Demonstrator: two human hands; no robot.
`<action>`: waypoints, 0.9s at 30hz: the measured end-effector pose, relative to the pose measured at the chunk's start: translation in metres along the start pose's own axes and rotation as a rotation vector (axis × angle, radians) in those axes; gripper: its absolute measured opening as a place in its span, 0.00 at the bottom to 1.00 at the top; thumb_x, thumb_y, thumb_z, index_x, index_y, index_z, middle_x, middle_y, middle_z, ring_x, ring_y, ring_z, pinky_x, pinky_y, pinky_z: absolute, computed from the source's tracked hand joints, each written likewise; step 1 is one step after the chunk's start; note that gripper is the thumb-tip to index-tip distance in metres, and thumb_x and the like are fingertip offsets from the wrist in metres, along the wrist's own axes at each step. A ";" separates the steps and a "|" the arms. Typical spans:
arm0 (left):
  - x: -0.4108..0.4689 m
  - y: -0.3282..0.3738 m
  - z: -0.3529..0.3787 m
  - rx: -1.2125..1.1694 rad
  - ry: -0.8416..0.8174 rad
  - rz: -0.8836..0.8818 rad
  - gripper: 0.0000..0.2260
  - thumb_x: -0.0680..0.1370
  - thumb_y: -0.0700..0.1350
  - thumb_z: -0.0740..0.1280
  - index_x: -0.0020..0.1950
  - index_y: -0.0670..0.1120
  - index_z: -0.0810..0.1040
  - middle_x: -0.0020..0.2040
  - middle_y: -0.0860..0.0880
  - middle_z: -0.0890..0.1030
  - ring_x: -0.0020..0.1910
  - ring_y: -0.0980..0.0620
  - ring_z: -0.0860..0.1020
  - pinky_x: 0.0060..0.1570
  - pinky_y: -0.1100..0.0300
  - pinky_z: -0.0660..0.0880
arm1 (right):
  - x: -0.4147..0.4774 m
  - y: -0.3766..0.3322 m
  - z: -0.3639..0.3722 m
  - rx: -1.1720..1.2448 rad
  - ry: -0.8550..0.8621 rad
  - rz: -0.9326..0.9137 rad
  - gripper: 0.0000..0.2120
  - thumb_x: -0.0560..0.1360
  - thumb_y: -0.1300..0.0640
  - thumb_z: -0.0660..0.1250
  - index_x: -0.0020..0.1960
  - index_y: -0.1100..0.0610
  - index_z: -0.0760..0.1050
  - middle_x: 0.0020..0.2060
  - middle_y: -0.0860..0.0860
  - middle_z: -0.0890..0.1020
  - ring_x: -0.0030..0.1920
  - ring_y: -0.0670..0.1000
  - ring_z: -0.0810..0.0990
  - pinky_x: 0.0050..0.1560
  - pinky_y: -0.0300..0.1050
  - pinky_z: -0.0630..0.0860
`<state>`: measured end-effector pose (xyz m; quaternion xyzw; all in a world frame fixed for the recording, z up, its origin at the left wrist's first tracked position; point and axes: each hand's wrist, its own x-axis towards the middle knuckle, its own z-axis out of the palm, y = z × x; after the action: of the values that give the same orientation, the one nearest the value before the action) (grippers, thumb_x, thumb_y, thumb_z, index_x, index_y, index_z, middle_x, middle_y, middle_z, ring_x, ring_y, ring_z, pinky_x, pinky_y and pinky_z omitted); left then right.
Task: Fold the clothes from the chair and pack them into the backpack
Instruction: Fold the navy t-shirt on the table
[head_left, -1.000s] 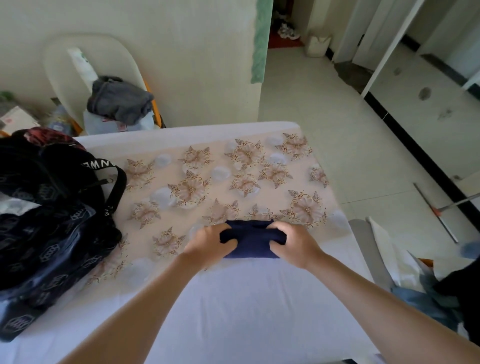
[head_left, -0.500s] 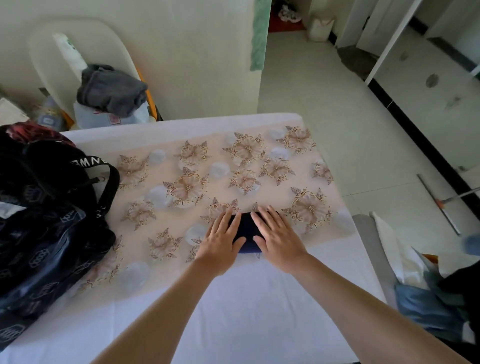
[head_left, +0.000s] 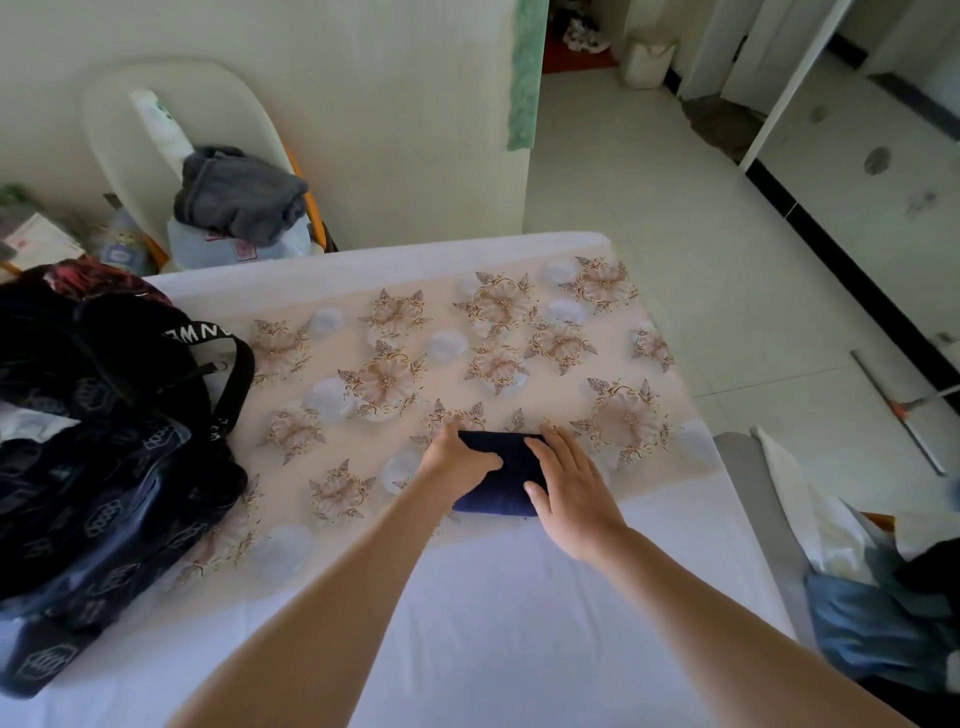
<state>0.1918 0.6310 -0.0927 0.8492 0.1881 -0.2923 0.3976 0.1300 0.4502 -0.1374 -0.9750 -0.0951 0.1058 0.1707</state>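
Navy cloth bundle (head_left: 501, 486) lies folded on the flowered table (head_left: 519, 322), right of the backpack (head_left: 104, 467). Your left hand (head_left: 457, 460) curls round its left end; your right hand (head_left: 569, 483) presses flat, fingers straight. Soft, light, prone to unfolding: lift it by both ends.
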 end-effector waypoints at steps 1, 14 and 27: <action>-0.001 0.002 -0.003 0.011 -0.054 0.003 0.31 0.71 0.48 0.75 0.71 0.50 0.68 0.60 0.47 0.75 0.52 0.48 0.77 0.39 0.58 0.74 | -0.002 0.000 -0.003 -0.001 0.022 -0.013 0.27 0.82 0.48 0.56 0.78 0.55 0.59 0.79 0.54 0.59 0.79 0.57 0.53 0.77 0.53 0.54; -0.092 -0.057 0.002 0.280 0.082 0.678 0.23 0.70 0.39 0.73 0.64 0.53 0.79 0.55 0.54 0.74 0.54 0.57 0.70 0.48 0.78 0.62 | -0.013 -0.030 -0.056 -0.199 -0.161 -0.274 0.29 0.68 0.48 0.67 0.69 0.46 0.66 0.58 0.46 0.79 0.59 0.53 0.78 0.61 0.51 0.64; -0.102 -0.068 0.018 0.400 -0.172 0.296 0.28 0.66 0.64 0.68 0.65 0.59 0.71 0.57 0.49 0.73 0.60 0.48 0.66 0.50 0.53 0.70 | -0.065 -0.030 -0.031 -0.322 0.080 -0.403 0.45 0.61 0.57 0.67 0.77 0.53 0.60 0.76 0.57 0.61 0.74 0.61 0.62 0.72 0.54 0.62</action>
<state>0.0701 0.6498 -0.0746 0.9012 -0.0343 -0.3333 0.2747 0.0703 0.4535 -0.0875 -0.9544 -0.2963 0.0147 0.0346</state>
